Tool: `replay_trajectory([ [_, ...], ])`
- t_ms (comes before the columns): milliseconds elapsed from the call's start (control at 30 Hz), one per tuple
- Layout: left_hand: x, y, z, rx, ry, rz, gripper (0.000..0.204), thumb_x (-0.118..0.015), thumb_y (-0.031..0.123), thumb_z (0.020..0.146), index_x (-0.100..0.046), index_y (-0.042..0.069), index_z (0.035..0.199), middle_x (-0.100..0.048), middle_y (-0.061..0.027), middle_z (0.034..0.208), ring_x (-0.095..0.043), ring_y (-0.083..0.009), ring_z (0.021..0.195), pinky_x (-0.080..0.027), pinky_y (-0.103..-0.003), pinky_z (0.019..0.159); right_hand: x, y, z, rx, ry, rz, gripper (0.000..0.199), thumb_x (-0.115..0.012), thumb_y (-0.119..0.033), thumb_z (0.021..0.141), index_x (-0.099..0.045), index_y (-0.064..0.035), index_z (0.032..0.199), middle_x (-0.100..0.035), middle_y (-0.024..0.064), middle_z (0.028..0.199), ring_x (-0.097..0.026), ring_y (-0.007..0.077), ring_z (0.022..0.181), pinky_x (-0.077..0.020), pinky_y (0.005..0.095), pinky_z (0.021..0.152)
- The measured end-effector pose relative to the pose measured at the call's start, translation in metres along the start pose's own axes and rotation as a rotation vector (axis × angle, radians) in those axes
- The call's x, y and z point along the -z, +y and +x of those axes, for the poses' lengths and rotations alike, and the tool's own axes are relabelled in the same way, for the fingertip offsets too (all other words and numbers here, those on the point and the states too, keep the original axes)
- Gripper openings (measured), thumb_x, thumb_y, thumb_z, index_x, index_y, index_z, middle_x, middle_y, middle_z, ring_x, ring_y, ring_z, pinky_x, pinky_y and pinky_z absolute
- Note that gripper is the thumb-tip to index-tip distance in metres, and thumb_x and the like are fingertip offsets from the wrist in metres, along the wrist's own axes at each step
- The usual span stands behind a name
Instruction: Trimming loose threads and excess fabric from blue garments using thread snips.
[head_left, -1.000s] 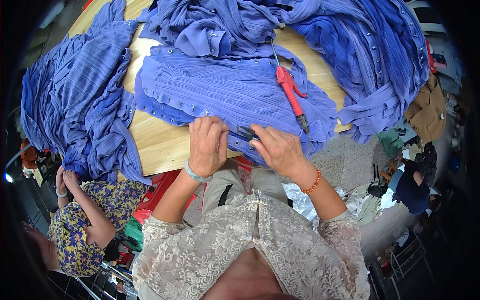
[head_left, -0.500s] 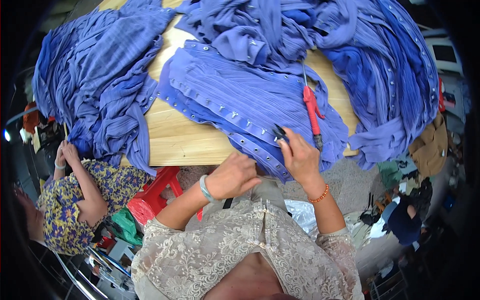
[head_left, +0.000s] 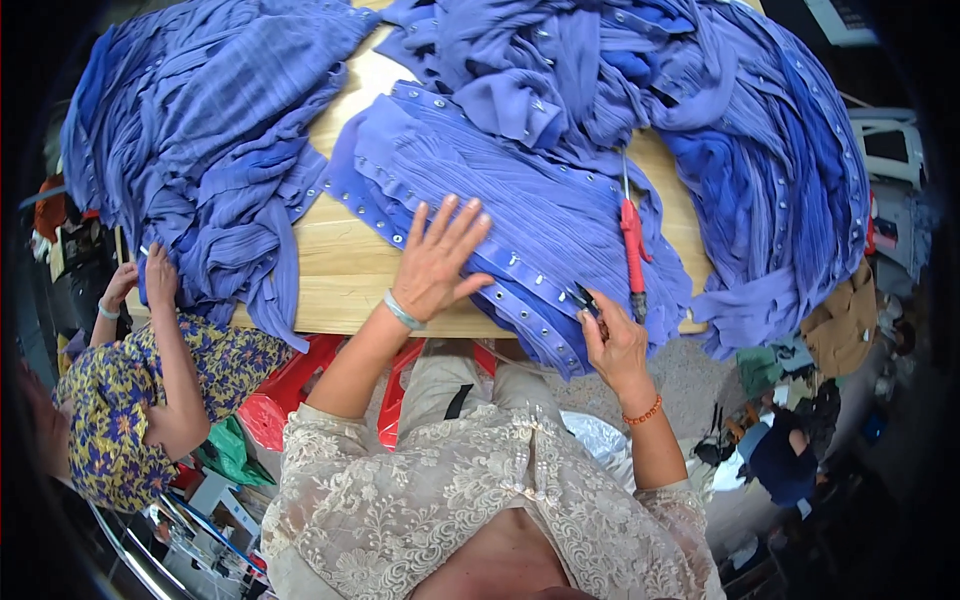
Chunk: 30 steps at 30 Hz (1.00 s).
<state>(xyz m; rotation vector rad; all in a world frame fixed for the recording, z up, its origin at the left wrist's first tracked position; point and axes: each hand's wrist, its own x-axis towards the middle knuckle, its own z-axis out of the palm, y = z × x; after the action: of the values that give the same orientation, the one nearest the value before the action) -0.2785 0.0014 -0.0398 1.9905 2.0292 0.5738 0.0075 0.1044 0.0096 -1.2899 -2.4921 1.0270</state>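
1) Evidently the middle blue garment (head_left: 500, 175) is the landmark: it lies on the worktop (head_left: 345, 280), its near corner hanging over the edge

2) The left hand (head_left: 437, 262) is spread wide, apparently flat on that garment's near strip of metal fittings; if it lifted, the overhanging corner might drag the cloth down

3) The right hand (head_left: 618, 335) is curled around a small dark tool (head_left: 583, 298) at the garment's near right part; whether the tool's tips are parted I cannot tell, but a slip could snag the ribbed knit or scratch a fitting

4) A red-handled gun (head_left: 633, 245) lies on the garment's right side, in the way of a fold there; tugging the cloth could swing it or knock it off

5) A blue heap (head_left: 570, 60) overlaps the garment's far edge and could pull along with it

6) A left pile (head_left: 200, 130) and a right pile (head_left: 780, 170) flank the garment, limiting sideways room; a co-worker's hands (head_left: 160, 275) are well left of it
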Motion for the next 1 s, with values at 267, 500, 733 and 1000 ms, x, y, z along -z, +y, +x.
replay_trajectory([
  [267,0.0,-0.007,0.006,-0.012,-0.007,0.012,0.084,-0.07,0.048,0.081,-0.04,0.009,0.149,-0.034,-0.0111,0.157,-0.025,-0.0359,0.148,-0.015,-0.054,0.119,0.008,0.02,-0.036,-0.054,0.11,-0.084,0.034,-0.079,-0.017,0.08,-0.066,-0.0059,0.11,-0.067,0.0116,0.077,-0.065,0.0265,0.061,-0.0487,0.0361,0.056],
  [500,-0.001,-0.001,0.006,-0.006,-0.014,0.036,0.085,-0.069,0.046,0.082,-0.037,0.007,0.15,-0.034,-0.0121,0.158,-0.024,-0.0372,0.148,-0.015,-0.053,0.119,0.024,0.027,-0.073,-0.119,0.066,-0.231,0.029,-0.073,-0.009,0.079,-0.063,-0.0076,0.106,-0.069,0.0115,0.087,-0.067,0.0332,0.073,-0.0517,0.0421,0.06],
  [733,-0.002,0.001,0.005,0.001,-0.038,0.089,0.084,-0.068,0.044,0.085,-0.035,0.005,0.151,-0.031,-0.013,0.159,-0.022,-0.0374,0.148,-0.016,-0.053,0.119,0.026,0.047,-0.081,-0.018,-0.103,-0.095,0.013,-0.064,-0.013,0.087,-0.056,-0.0061,0.095,-0.065,0.0127,0.086,-0.065,0.0353,0.074,-0.0509,0.0446,0.061],
  [1000,0.002,0.042,0.001,-0.015,0.046,0.146,0.071,-0.069,0.02,0.086,-0.039,0.004,0.149,-0.034,-0.0178,0.156,-0.025,-0.0408,0.147,-0.016,-0.055,0.119,0.029,0.059,-0.076,-0.085,0.184,0.088,0.023,-0.063,-0.006,0.087,-0.061,-0.0055,0.11,-0.061,0.0131,0.09,-0.064,0.0358,0.075,-0.0495,0.043,0.059],
])
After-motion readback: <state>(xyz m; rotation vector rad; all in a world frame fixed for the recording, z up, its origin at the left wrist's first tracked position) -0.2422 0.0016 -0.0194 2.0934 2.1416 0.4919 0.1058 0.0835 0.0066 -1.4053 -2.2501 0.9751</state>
